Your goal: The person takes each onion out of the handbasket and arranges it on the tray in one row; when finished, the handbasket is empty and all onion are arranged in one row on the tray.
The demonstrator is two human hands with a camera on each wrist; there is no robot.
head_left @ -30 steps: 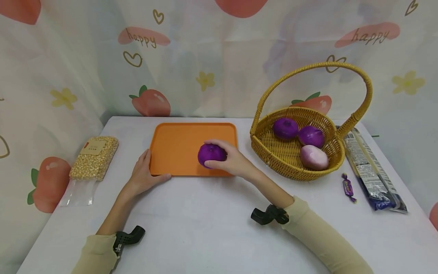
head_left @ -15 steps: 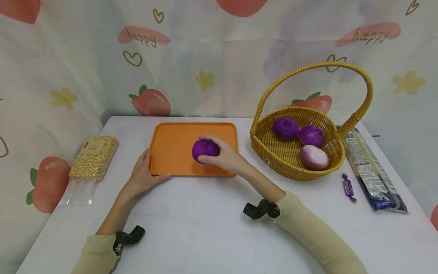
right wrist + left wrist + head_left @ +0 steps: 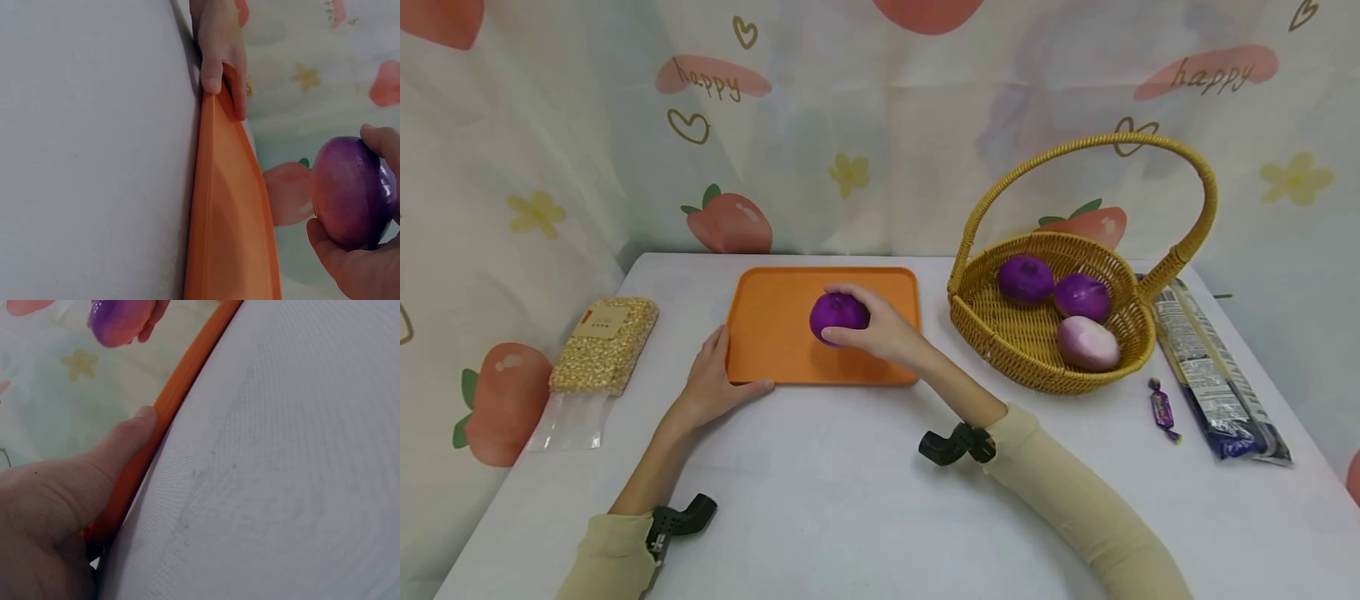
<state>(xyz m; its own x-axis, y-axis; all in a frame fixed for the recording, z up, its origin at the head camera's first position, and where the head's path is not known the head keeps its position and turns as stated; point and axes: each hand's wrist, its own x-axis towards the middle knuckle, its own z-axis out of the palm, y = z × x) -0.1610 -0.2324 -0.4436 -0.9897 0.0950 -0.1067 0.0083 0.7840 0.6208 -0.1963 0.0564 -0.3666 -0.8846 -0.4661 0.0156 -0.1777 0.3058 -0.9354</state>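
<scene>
A purple onion (image 3: 838, 318) is held between the thumb and fingers of my right hand (image 3: 883, 333). In the right wrist view the onion (image 3: 353, 190) hangs clear above the orange tray (image 3: 775, 333), with thumb and finger on opposite sides of it. My left hand (image 3: 706, 387) rests at the tray's near left corner. Its thumb (image 3: 128, 434) lies straight along the front rim, and its other fingers reach along the left side. Two more purple onions (image 3: 1026, 279) and a paler, pinkish-white one (image 3: 1087, 343) lie in the yellow wicker basket (image 3: 1000, 350) at the right.
A bag of yellow corn kernels (image 3: 610, 346) lies at the left of the white table (image 3: 835, 500). Right of the basket are a small purple-wrapped candy (image 3: 1162, 410) and a long printed packet (image 3: 1217, 375). The basket's tall handle (image 3: 1093, 142) arches over it. A patterned curtain hangs behind.
My right hand has carried the onion leftward and a little farther back over the tray. The left hand has kept its place at the corner.
</scene>
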